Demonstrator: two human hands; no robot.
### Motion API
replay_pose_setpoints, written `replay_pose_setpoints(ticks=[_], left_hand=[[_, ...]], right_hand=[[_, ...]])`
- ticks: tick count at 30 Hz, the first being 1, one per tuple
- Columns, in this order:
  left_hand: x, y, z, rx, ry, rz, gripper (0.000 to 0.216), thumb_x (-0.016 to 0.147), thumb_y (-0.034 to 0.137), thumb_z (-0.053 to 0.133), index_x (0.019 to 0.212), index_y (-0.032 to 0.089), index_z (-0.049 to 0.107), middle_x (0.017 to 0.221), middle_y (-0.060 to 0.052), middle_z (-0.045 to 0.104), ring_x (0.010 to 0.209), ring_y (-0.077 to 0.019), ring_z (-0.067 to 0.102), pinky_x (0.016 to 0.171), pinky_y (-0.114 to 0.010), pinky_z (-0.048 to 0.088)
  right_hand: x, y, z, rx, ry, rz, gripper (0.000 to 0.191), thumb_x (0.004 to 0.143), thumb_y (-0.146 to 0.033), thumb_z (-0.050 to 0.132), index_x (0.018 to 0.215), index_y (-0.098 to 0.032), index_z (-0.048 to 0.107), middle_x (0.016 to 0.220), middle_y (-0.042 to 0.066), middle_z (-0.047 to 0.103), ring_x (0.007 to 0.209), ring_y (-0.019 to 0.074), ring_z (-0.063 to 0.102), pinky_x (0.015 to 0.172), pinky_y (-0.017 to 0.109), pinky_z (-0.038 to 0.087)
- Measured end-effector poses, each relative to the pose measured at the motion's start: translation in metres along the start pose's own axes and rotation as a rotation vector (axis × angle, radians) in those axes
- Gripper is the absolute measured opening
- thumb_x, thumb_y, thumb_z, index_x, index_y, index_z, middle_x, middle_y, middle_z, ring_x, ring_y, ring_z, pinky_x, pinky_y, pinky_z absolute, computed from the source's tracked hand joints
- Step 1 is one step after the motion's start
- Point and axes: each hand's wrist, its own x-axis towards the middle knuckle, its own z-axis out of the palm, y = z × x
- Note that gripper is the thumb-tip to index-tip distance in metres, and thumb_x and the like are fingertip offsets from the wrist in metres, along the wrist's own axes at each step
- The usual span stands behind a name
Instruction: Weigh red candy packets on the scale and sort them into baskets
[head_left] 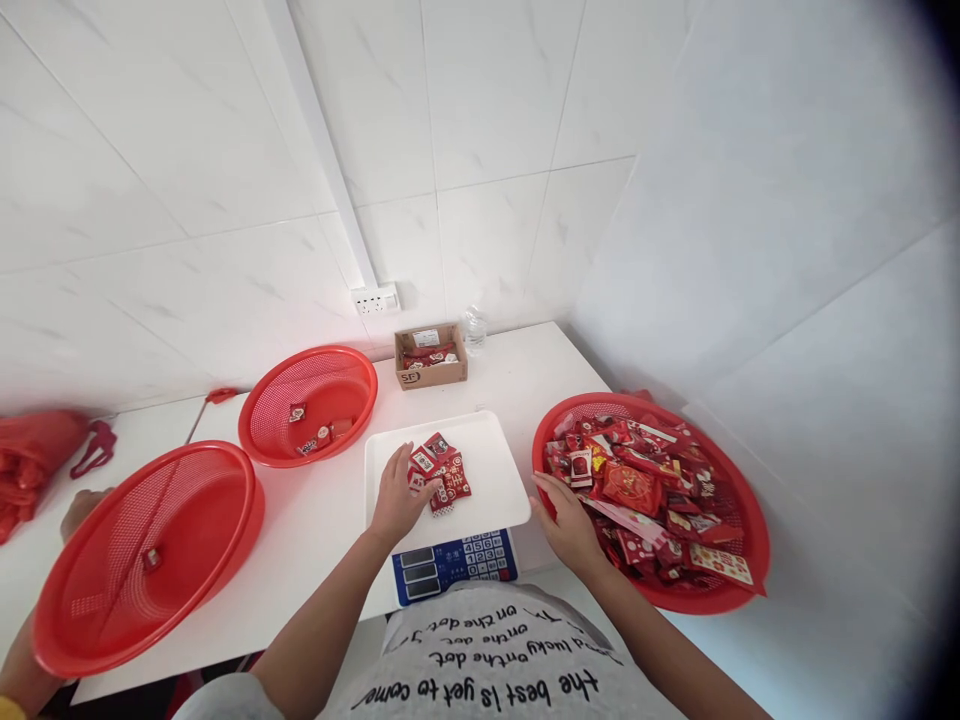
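My left hand point(403, 498) is over the white weighing tray point(487, 470), thumb and fingers apart, touching the left side of a small pile of red printed packets point(452, 480). Below the tray shows the blue keypad panel point(455, 568) of the digital scale. My right hand point(564, 520) is at the near left rim of a large red plastic basket point(759, 530), with its fingers stretched out and the thumb apart. That basket is heaped with red snack packets point(634, 487) of several shapes. Whether the right fingers touch the rim or a packet, I cannot tell.
Two more red baskets, one at the back point(367, 400) and one in front point(247, 510), hold a few packets each. A cardboard box point(431, 375) with packets stands by the wall beside clear plastic point(474, 328). Another person's hand point(81, 510) is behind the front basket.
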Motion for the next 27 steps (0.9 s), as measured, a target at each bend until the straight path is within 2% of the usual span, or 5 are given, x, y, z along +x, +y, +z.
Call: replay_pose_setpoints(ticks=[10,20,27], left_hand=[[-0.012,-0.005,0.001,0.04,-0.054,0.008,0.068,0.079,0.044,0.057,0.138,0.022,0.03,0.138,-0.011,0.043,0.132,-0.0282,0.033,0.106,-0.048,0.031],[-0.006,-0.005,0.005,0.056,-0.116,-0.004,0.068,0.079,0.044,0.057,0.138,0.023,0.029,0.142,-0.011,0.039,0.136,-0.0288,0.025,0.108,-0.049,0.027],[-0.001,-0.007,0.009,0.091,-0.145,-0.027,0.069,0.077,0.043,0.058,0.137,0.023,0.03,0.144,-0.011,0.037,0.138,-0.0309,0.021,0.108,-0.054,0.022]], right_hand=[[-0.001,0.002,0.001,0.007,0.012,-0.019,0.038,0.088,-0.036,0.042,0.118,-0.018,0.058,0.122,0.012,0.059,0.116,0.0243,0.051,0.101,0.048,0.039],[0.0,0.001,0.0,0.014,0.012,-0.011,0.038,0.088,-0.036,0.042,0.118,-0.019,0.058,0.121,0.011,0.059,0.115,0.0239,0.051,0.101,0.047,0.039],[0.001,0.0,-0.001,0.02,0.018,-0.016,0.038,0.088,-0.036,0.042,0.117,-0.019,0.059,0.12,0.012,0.059,0.114,0.0244,0.052,0.1,0.048,0.04]])
